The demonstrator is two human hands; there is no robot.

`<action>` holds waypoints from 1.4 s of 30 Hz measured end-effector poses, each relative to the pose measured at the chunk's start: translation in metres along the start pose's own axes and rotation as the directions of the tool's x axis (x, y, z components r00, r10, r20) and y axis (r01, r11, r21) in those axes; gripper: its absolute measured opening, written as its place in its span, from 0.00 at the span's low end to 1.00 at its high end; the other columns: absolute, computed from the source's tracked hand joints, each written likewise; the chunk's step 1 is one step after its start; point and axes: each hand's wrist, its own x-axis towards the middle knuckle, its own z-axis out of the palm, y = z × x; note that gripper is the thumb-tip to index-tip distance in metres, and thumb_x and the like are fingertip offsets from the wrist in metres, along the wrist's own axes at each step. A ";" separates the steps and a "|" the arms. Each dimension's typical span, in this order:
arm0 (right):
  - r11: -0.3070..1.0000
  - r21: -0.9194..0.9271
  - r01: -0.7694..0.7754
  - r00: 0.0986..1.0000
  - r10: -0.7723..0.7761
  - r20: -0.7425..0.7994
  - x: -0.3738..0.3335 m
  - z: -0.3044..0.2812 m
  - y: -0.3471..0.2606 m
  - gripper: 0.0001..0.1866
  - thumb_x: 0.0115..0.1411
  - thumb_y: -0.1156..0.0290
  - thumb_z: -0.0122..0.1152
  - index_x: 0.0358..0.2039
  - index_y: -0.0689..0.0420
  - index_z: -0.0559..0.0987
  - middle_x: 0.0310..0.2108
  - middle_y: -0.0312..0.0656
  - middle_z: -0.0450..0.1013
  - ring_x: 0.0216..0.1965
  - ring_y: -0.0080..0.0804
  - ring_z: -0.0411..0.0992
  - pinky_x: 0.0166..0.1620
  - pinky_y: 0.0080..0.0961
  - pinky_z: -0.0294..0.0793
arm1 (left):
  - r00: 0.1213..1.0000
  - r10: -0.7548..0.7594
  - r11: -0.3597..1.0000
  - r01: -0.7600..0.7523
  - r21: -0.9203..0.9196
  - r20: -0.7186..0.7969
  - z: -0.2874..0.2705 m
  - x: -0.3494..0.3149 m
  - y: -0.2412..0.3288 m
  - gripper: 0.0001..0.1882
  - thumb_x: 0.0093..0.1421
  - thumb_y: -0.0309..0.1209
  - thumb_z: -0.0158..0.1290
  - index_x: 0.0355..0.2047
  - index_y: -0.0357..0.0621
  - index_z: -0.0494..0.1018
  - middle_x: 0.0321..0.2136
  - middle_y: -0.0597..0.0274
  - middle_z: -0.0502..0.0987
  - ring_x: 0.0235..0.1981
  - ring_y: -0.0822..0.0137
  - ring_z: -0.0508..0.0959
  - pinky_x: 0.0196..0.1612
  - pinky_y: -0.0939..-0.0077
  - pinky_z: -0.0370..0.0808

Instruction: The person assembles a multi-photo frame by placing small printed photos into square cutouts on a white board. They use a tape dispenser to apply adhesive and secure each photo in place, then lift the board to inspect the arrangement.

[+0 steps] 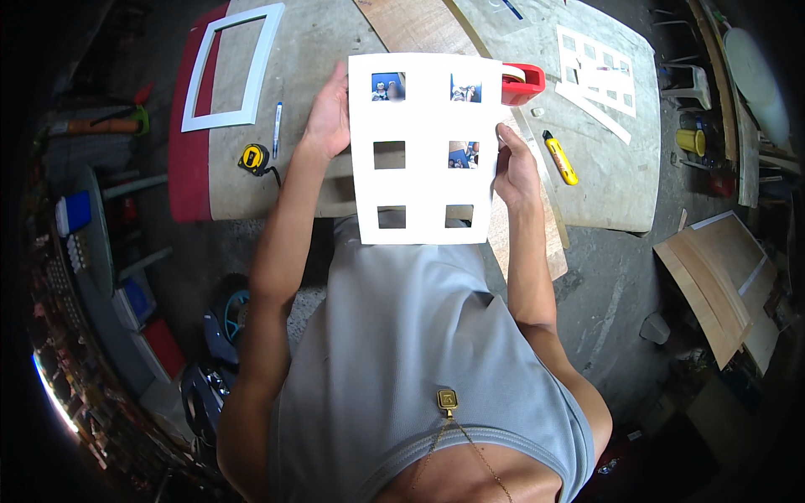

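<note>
Between my two hands I hold up a white photo mat (426, 126) with several square windows. Photos show in three of them: upper left (388, 87), upper right (465, 88) and middle right (464, 155). Through the other windows I see what lies behind. My left hand (329, 117) grips the mat's left edge, its fingertips hidden behind the sheet. At the right edge, my right hand (518, 172) holds the mat with the thumb along its side. A red tape dispenser (527, 81) stands on the table just beyond the mat's upper right corner.
On the table (323, 42) lie a white frame (251, 63), a pen (277, 130), a yellow tape measure (253, 158), a yellow utility knife (560, 158) and another white cut-out sheet (597, 67). A wooden board (419, 29) runs beneath the mat. Wood panels (721, 277) lean at right.
</note>
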 end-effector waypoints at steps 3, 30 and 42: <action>1.000 -0.022 -0.011 1.000 0.011 -0.010 -0.001 0.000 0.001 0.14 0.68 0.65 0.49 0.45 0.63 0.73 0.32 0.42 0.73 0.33 0.29 0.73 0.40 0.30 0.74 | 0.981 0.178 0.933 -0.144 0.329 -0.075 -0.002 0.000 -0.009 0.18 0.67 0.27 0.50 0.56 0.34 0.67 0.48 0.51 0.77 0.48 0.61 0.79 0.53 0.66 0.79; 0.088 -0.666 0.740 0.659 0.097 0.746 0.093 0.132 -0.070 0.16 0.63 0.60 0.58 0.44 0.55 0.84 0.38 0.45 0.81 0.40 0.35 0.78 0.51 0.28 0.71 | 0.986 0.165 0.885 -0.159 0.437 0.024 0.008 -0.020 0.001 0.18 0.64 0.21 0.51 0.54 0.32 0.65 0.48 0.49 0.76 0.48 0.62 0.79 0.52 0.67 0.79; 0.143 -0.691 0.709 0.667 0.181 0.722 0.075 0.141 -0.088 0.11 0.65 0.67 0.58 0.42 0.57 0.84 0.34 0.38 0.80 0.37 0.25 0.76 0.48 0.25 0.72 | 0.987 0.147 0.893 -0.157 0.421 0.057 0.013 -0.027 0.013 0.19 0.62 0.21 0.52 0.53 0.29 0.66 0.47 0.45 0.77 0.47 0.59 0.80 0.52 0.65 0.79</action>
